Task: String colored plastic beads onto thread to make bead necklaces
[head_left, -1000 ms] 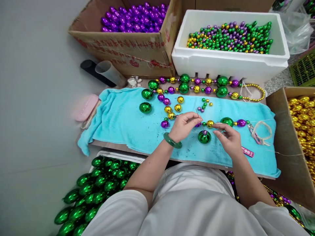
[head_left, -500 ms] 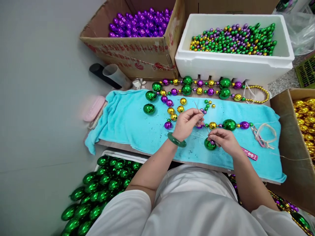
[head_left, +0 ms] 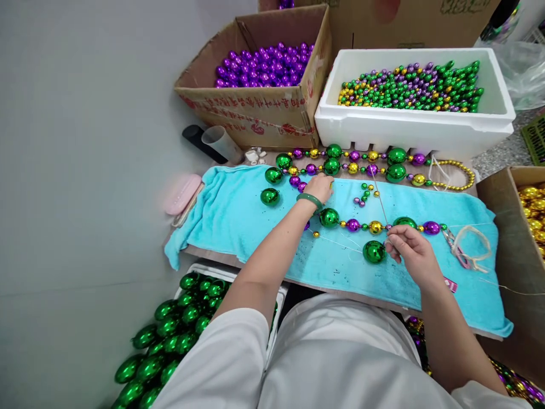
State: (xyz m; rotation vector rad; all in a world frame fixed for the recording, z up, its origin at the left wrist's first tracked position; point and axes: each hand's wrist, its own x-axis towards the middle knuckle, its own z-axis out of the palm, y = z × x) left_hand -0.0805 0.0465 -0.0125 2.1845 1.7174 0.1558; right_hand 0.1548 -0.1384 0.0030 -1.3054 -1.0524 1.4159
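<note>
My left hand (head_left: 320, 187), with a green bangle on the wrist, reaches to the loose gold and purple beads at the back of the turquoise towel (head_left: 238, 210). Its fingers are curled down, and a bit of a gold bead (head_left: 331, 184) shows at the fingertips. My right hand (head_left: 411, 253) pinches a thin needle (head_left: 380, 207) with thread on it. A large green ball (head_left: 374, 251) lies loose just left of that hand. A part-strung strand (head_left: 353, 225) of green, purple and gold balls lies across the towel between my hands.
Strung strands (head_left: 353, 160) lie along the towel's far edge. Behind stand a cardboard box of purple balls (head_left: 264, 62) and a white foam box of mixed beads (head_left: 409, 85). Green balls (head_left: 179, 329) fill a bin lower left, gold balls (head_left: 532, 207) a box right. Scissors (head_left: 457, 253) lie right.
My left hand let go near the needle and moved up and left to the loose beads. My right hand now pinches the needle. The strand on the towel shows more balls at its left end.
</note>
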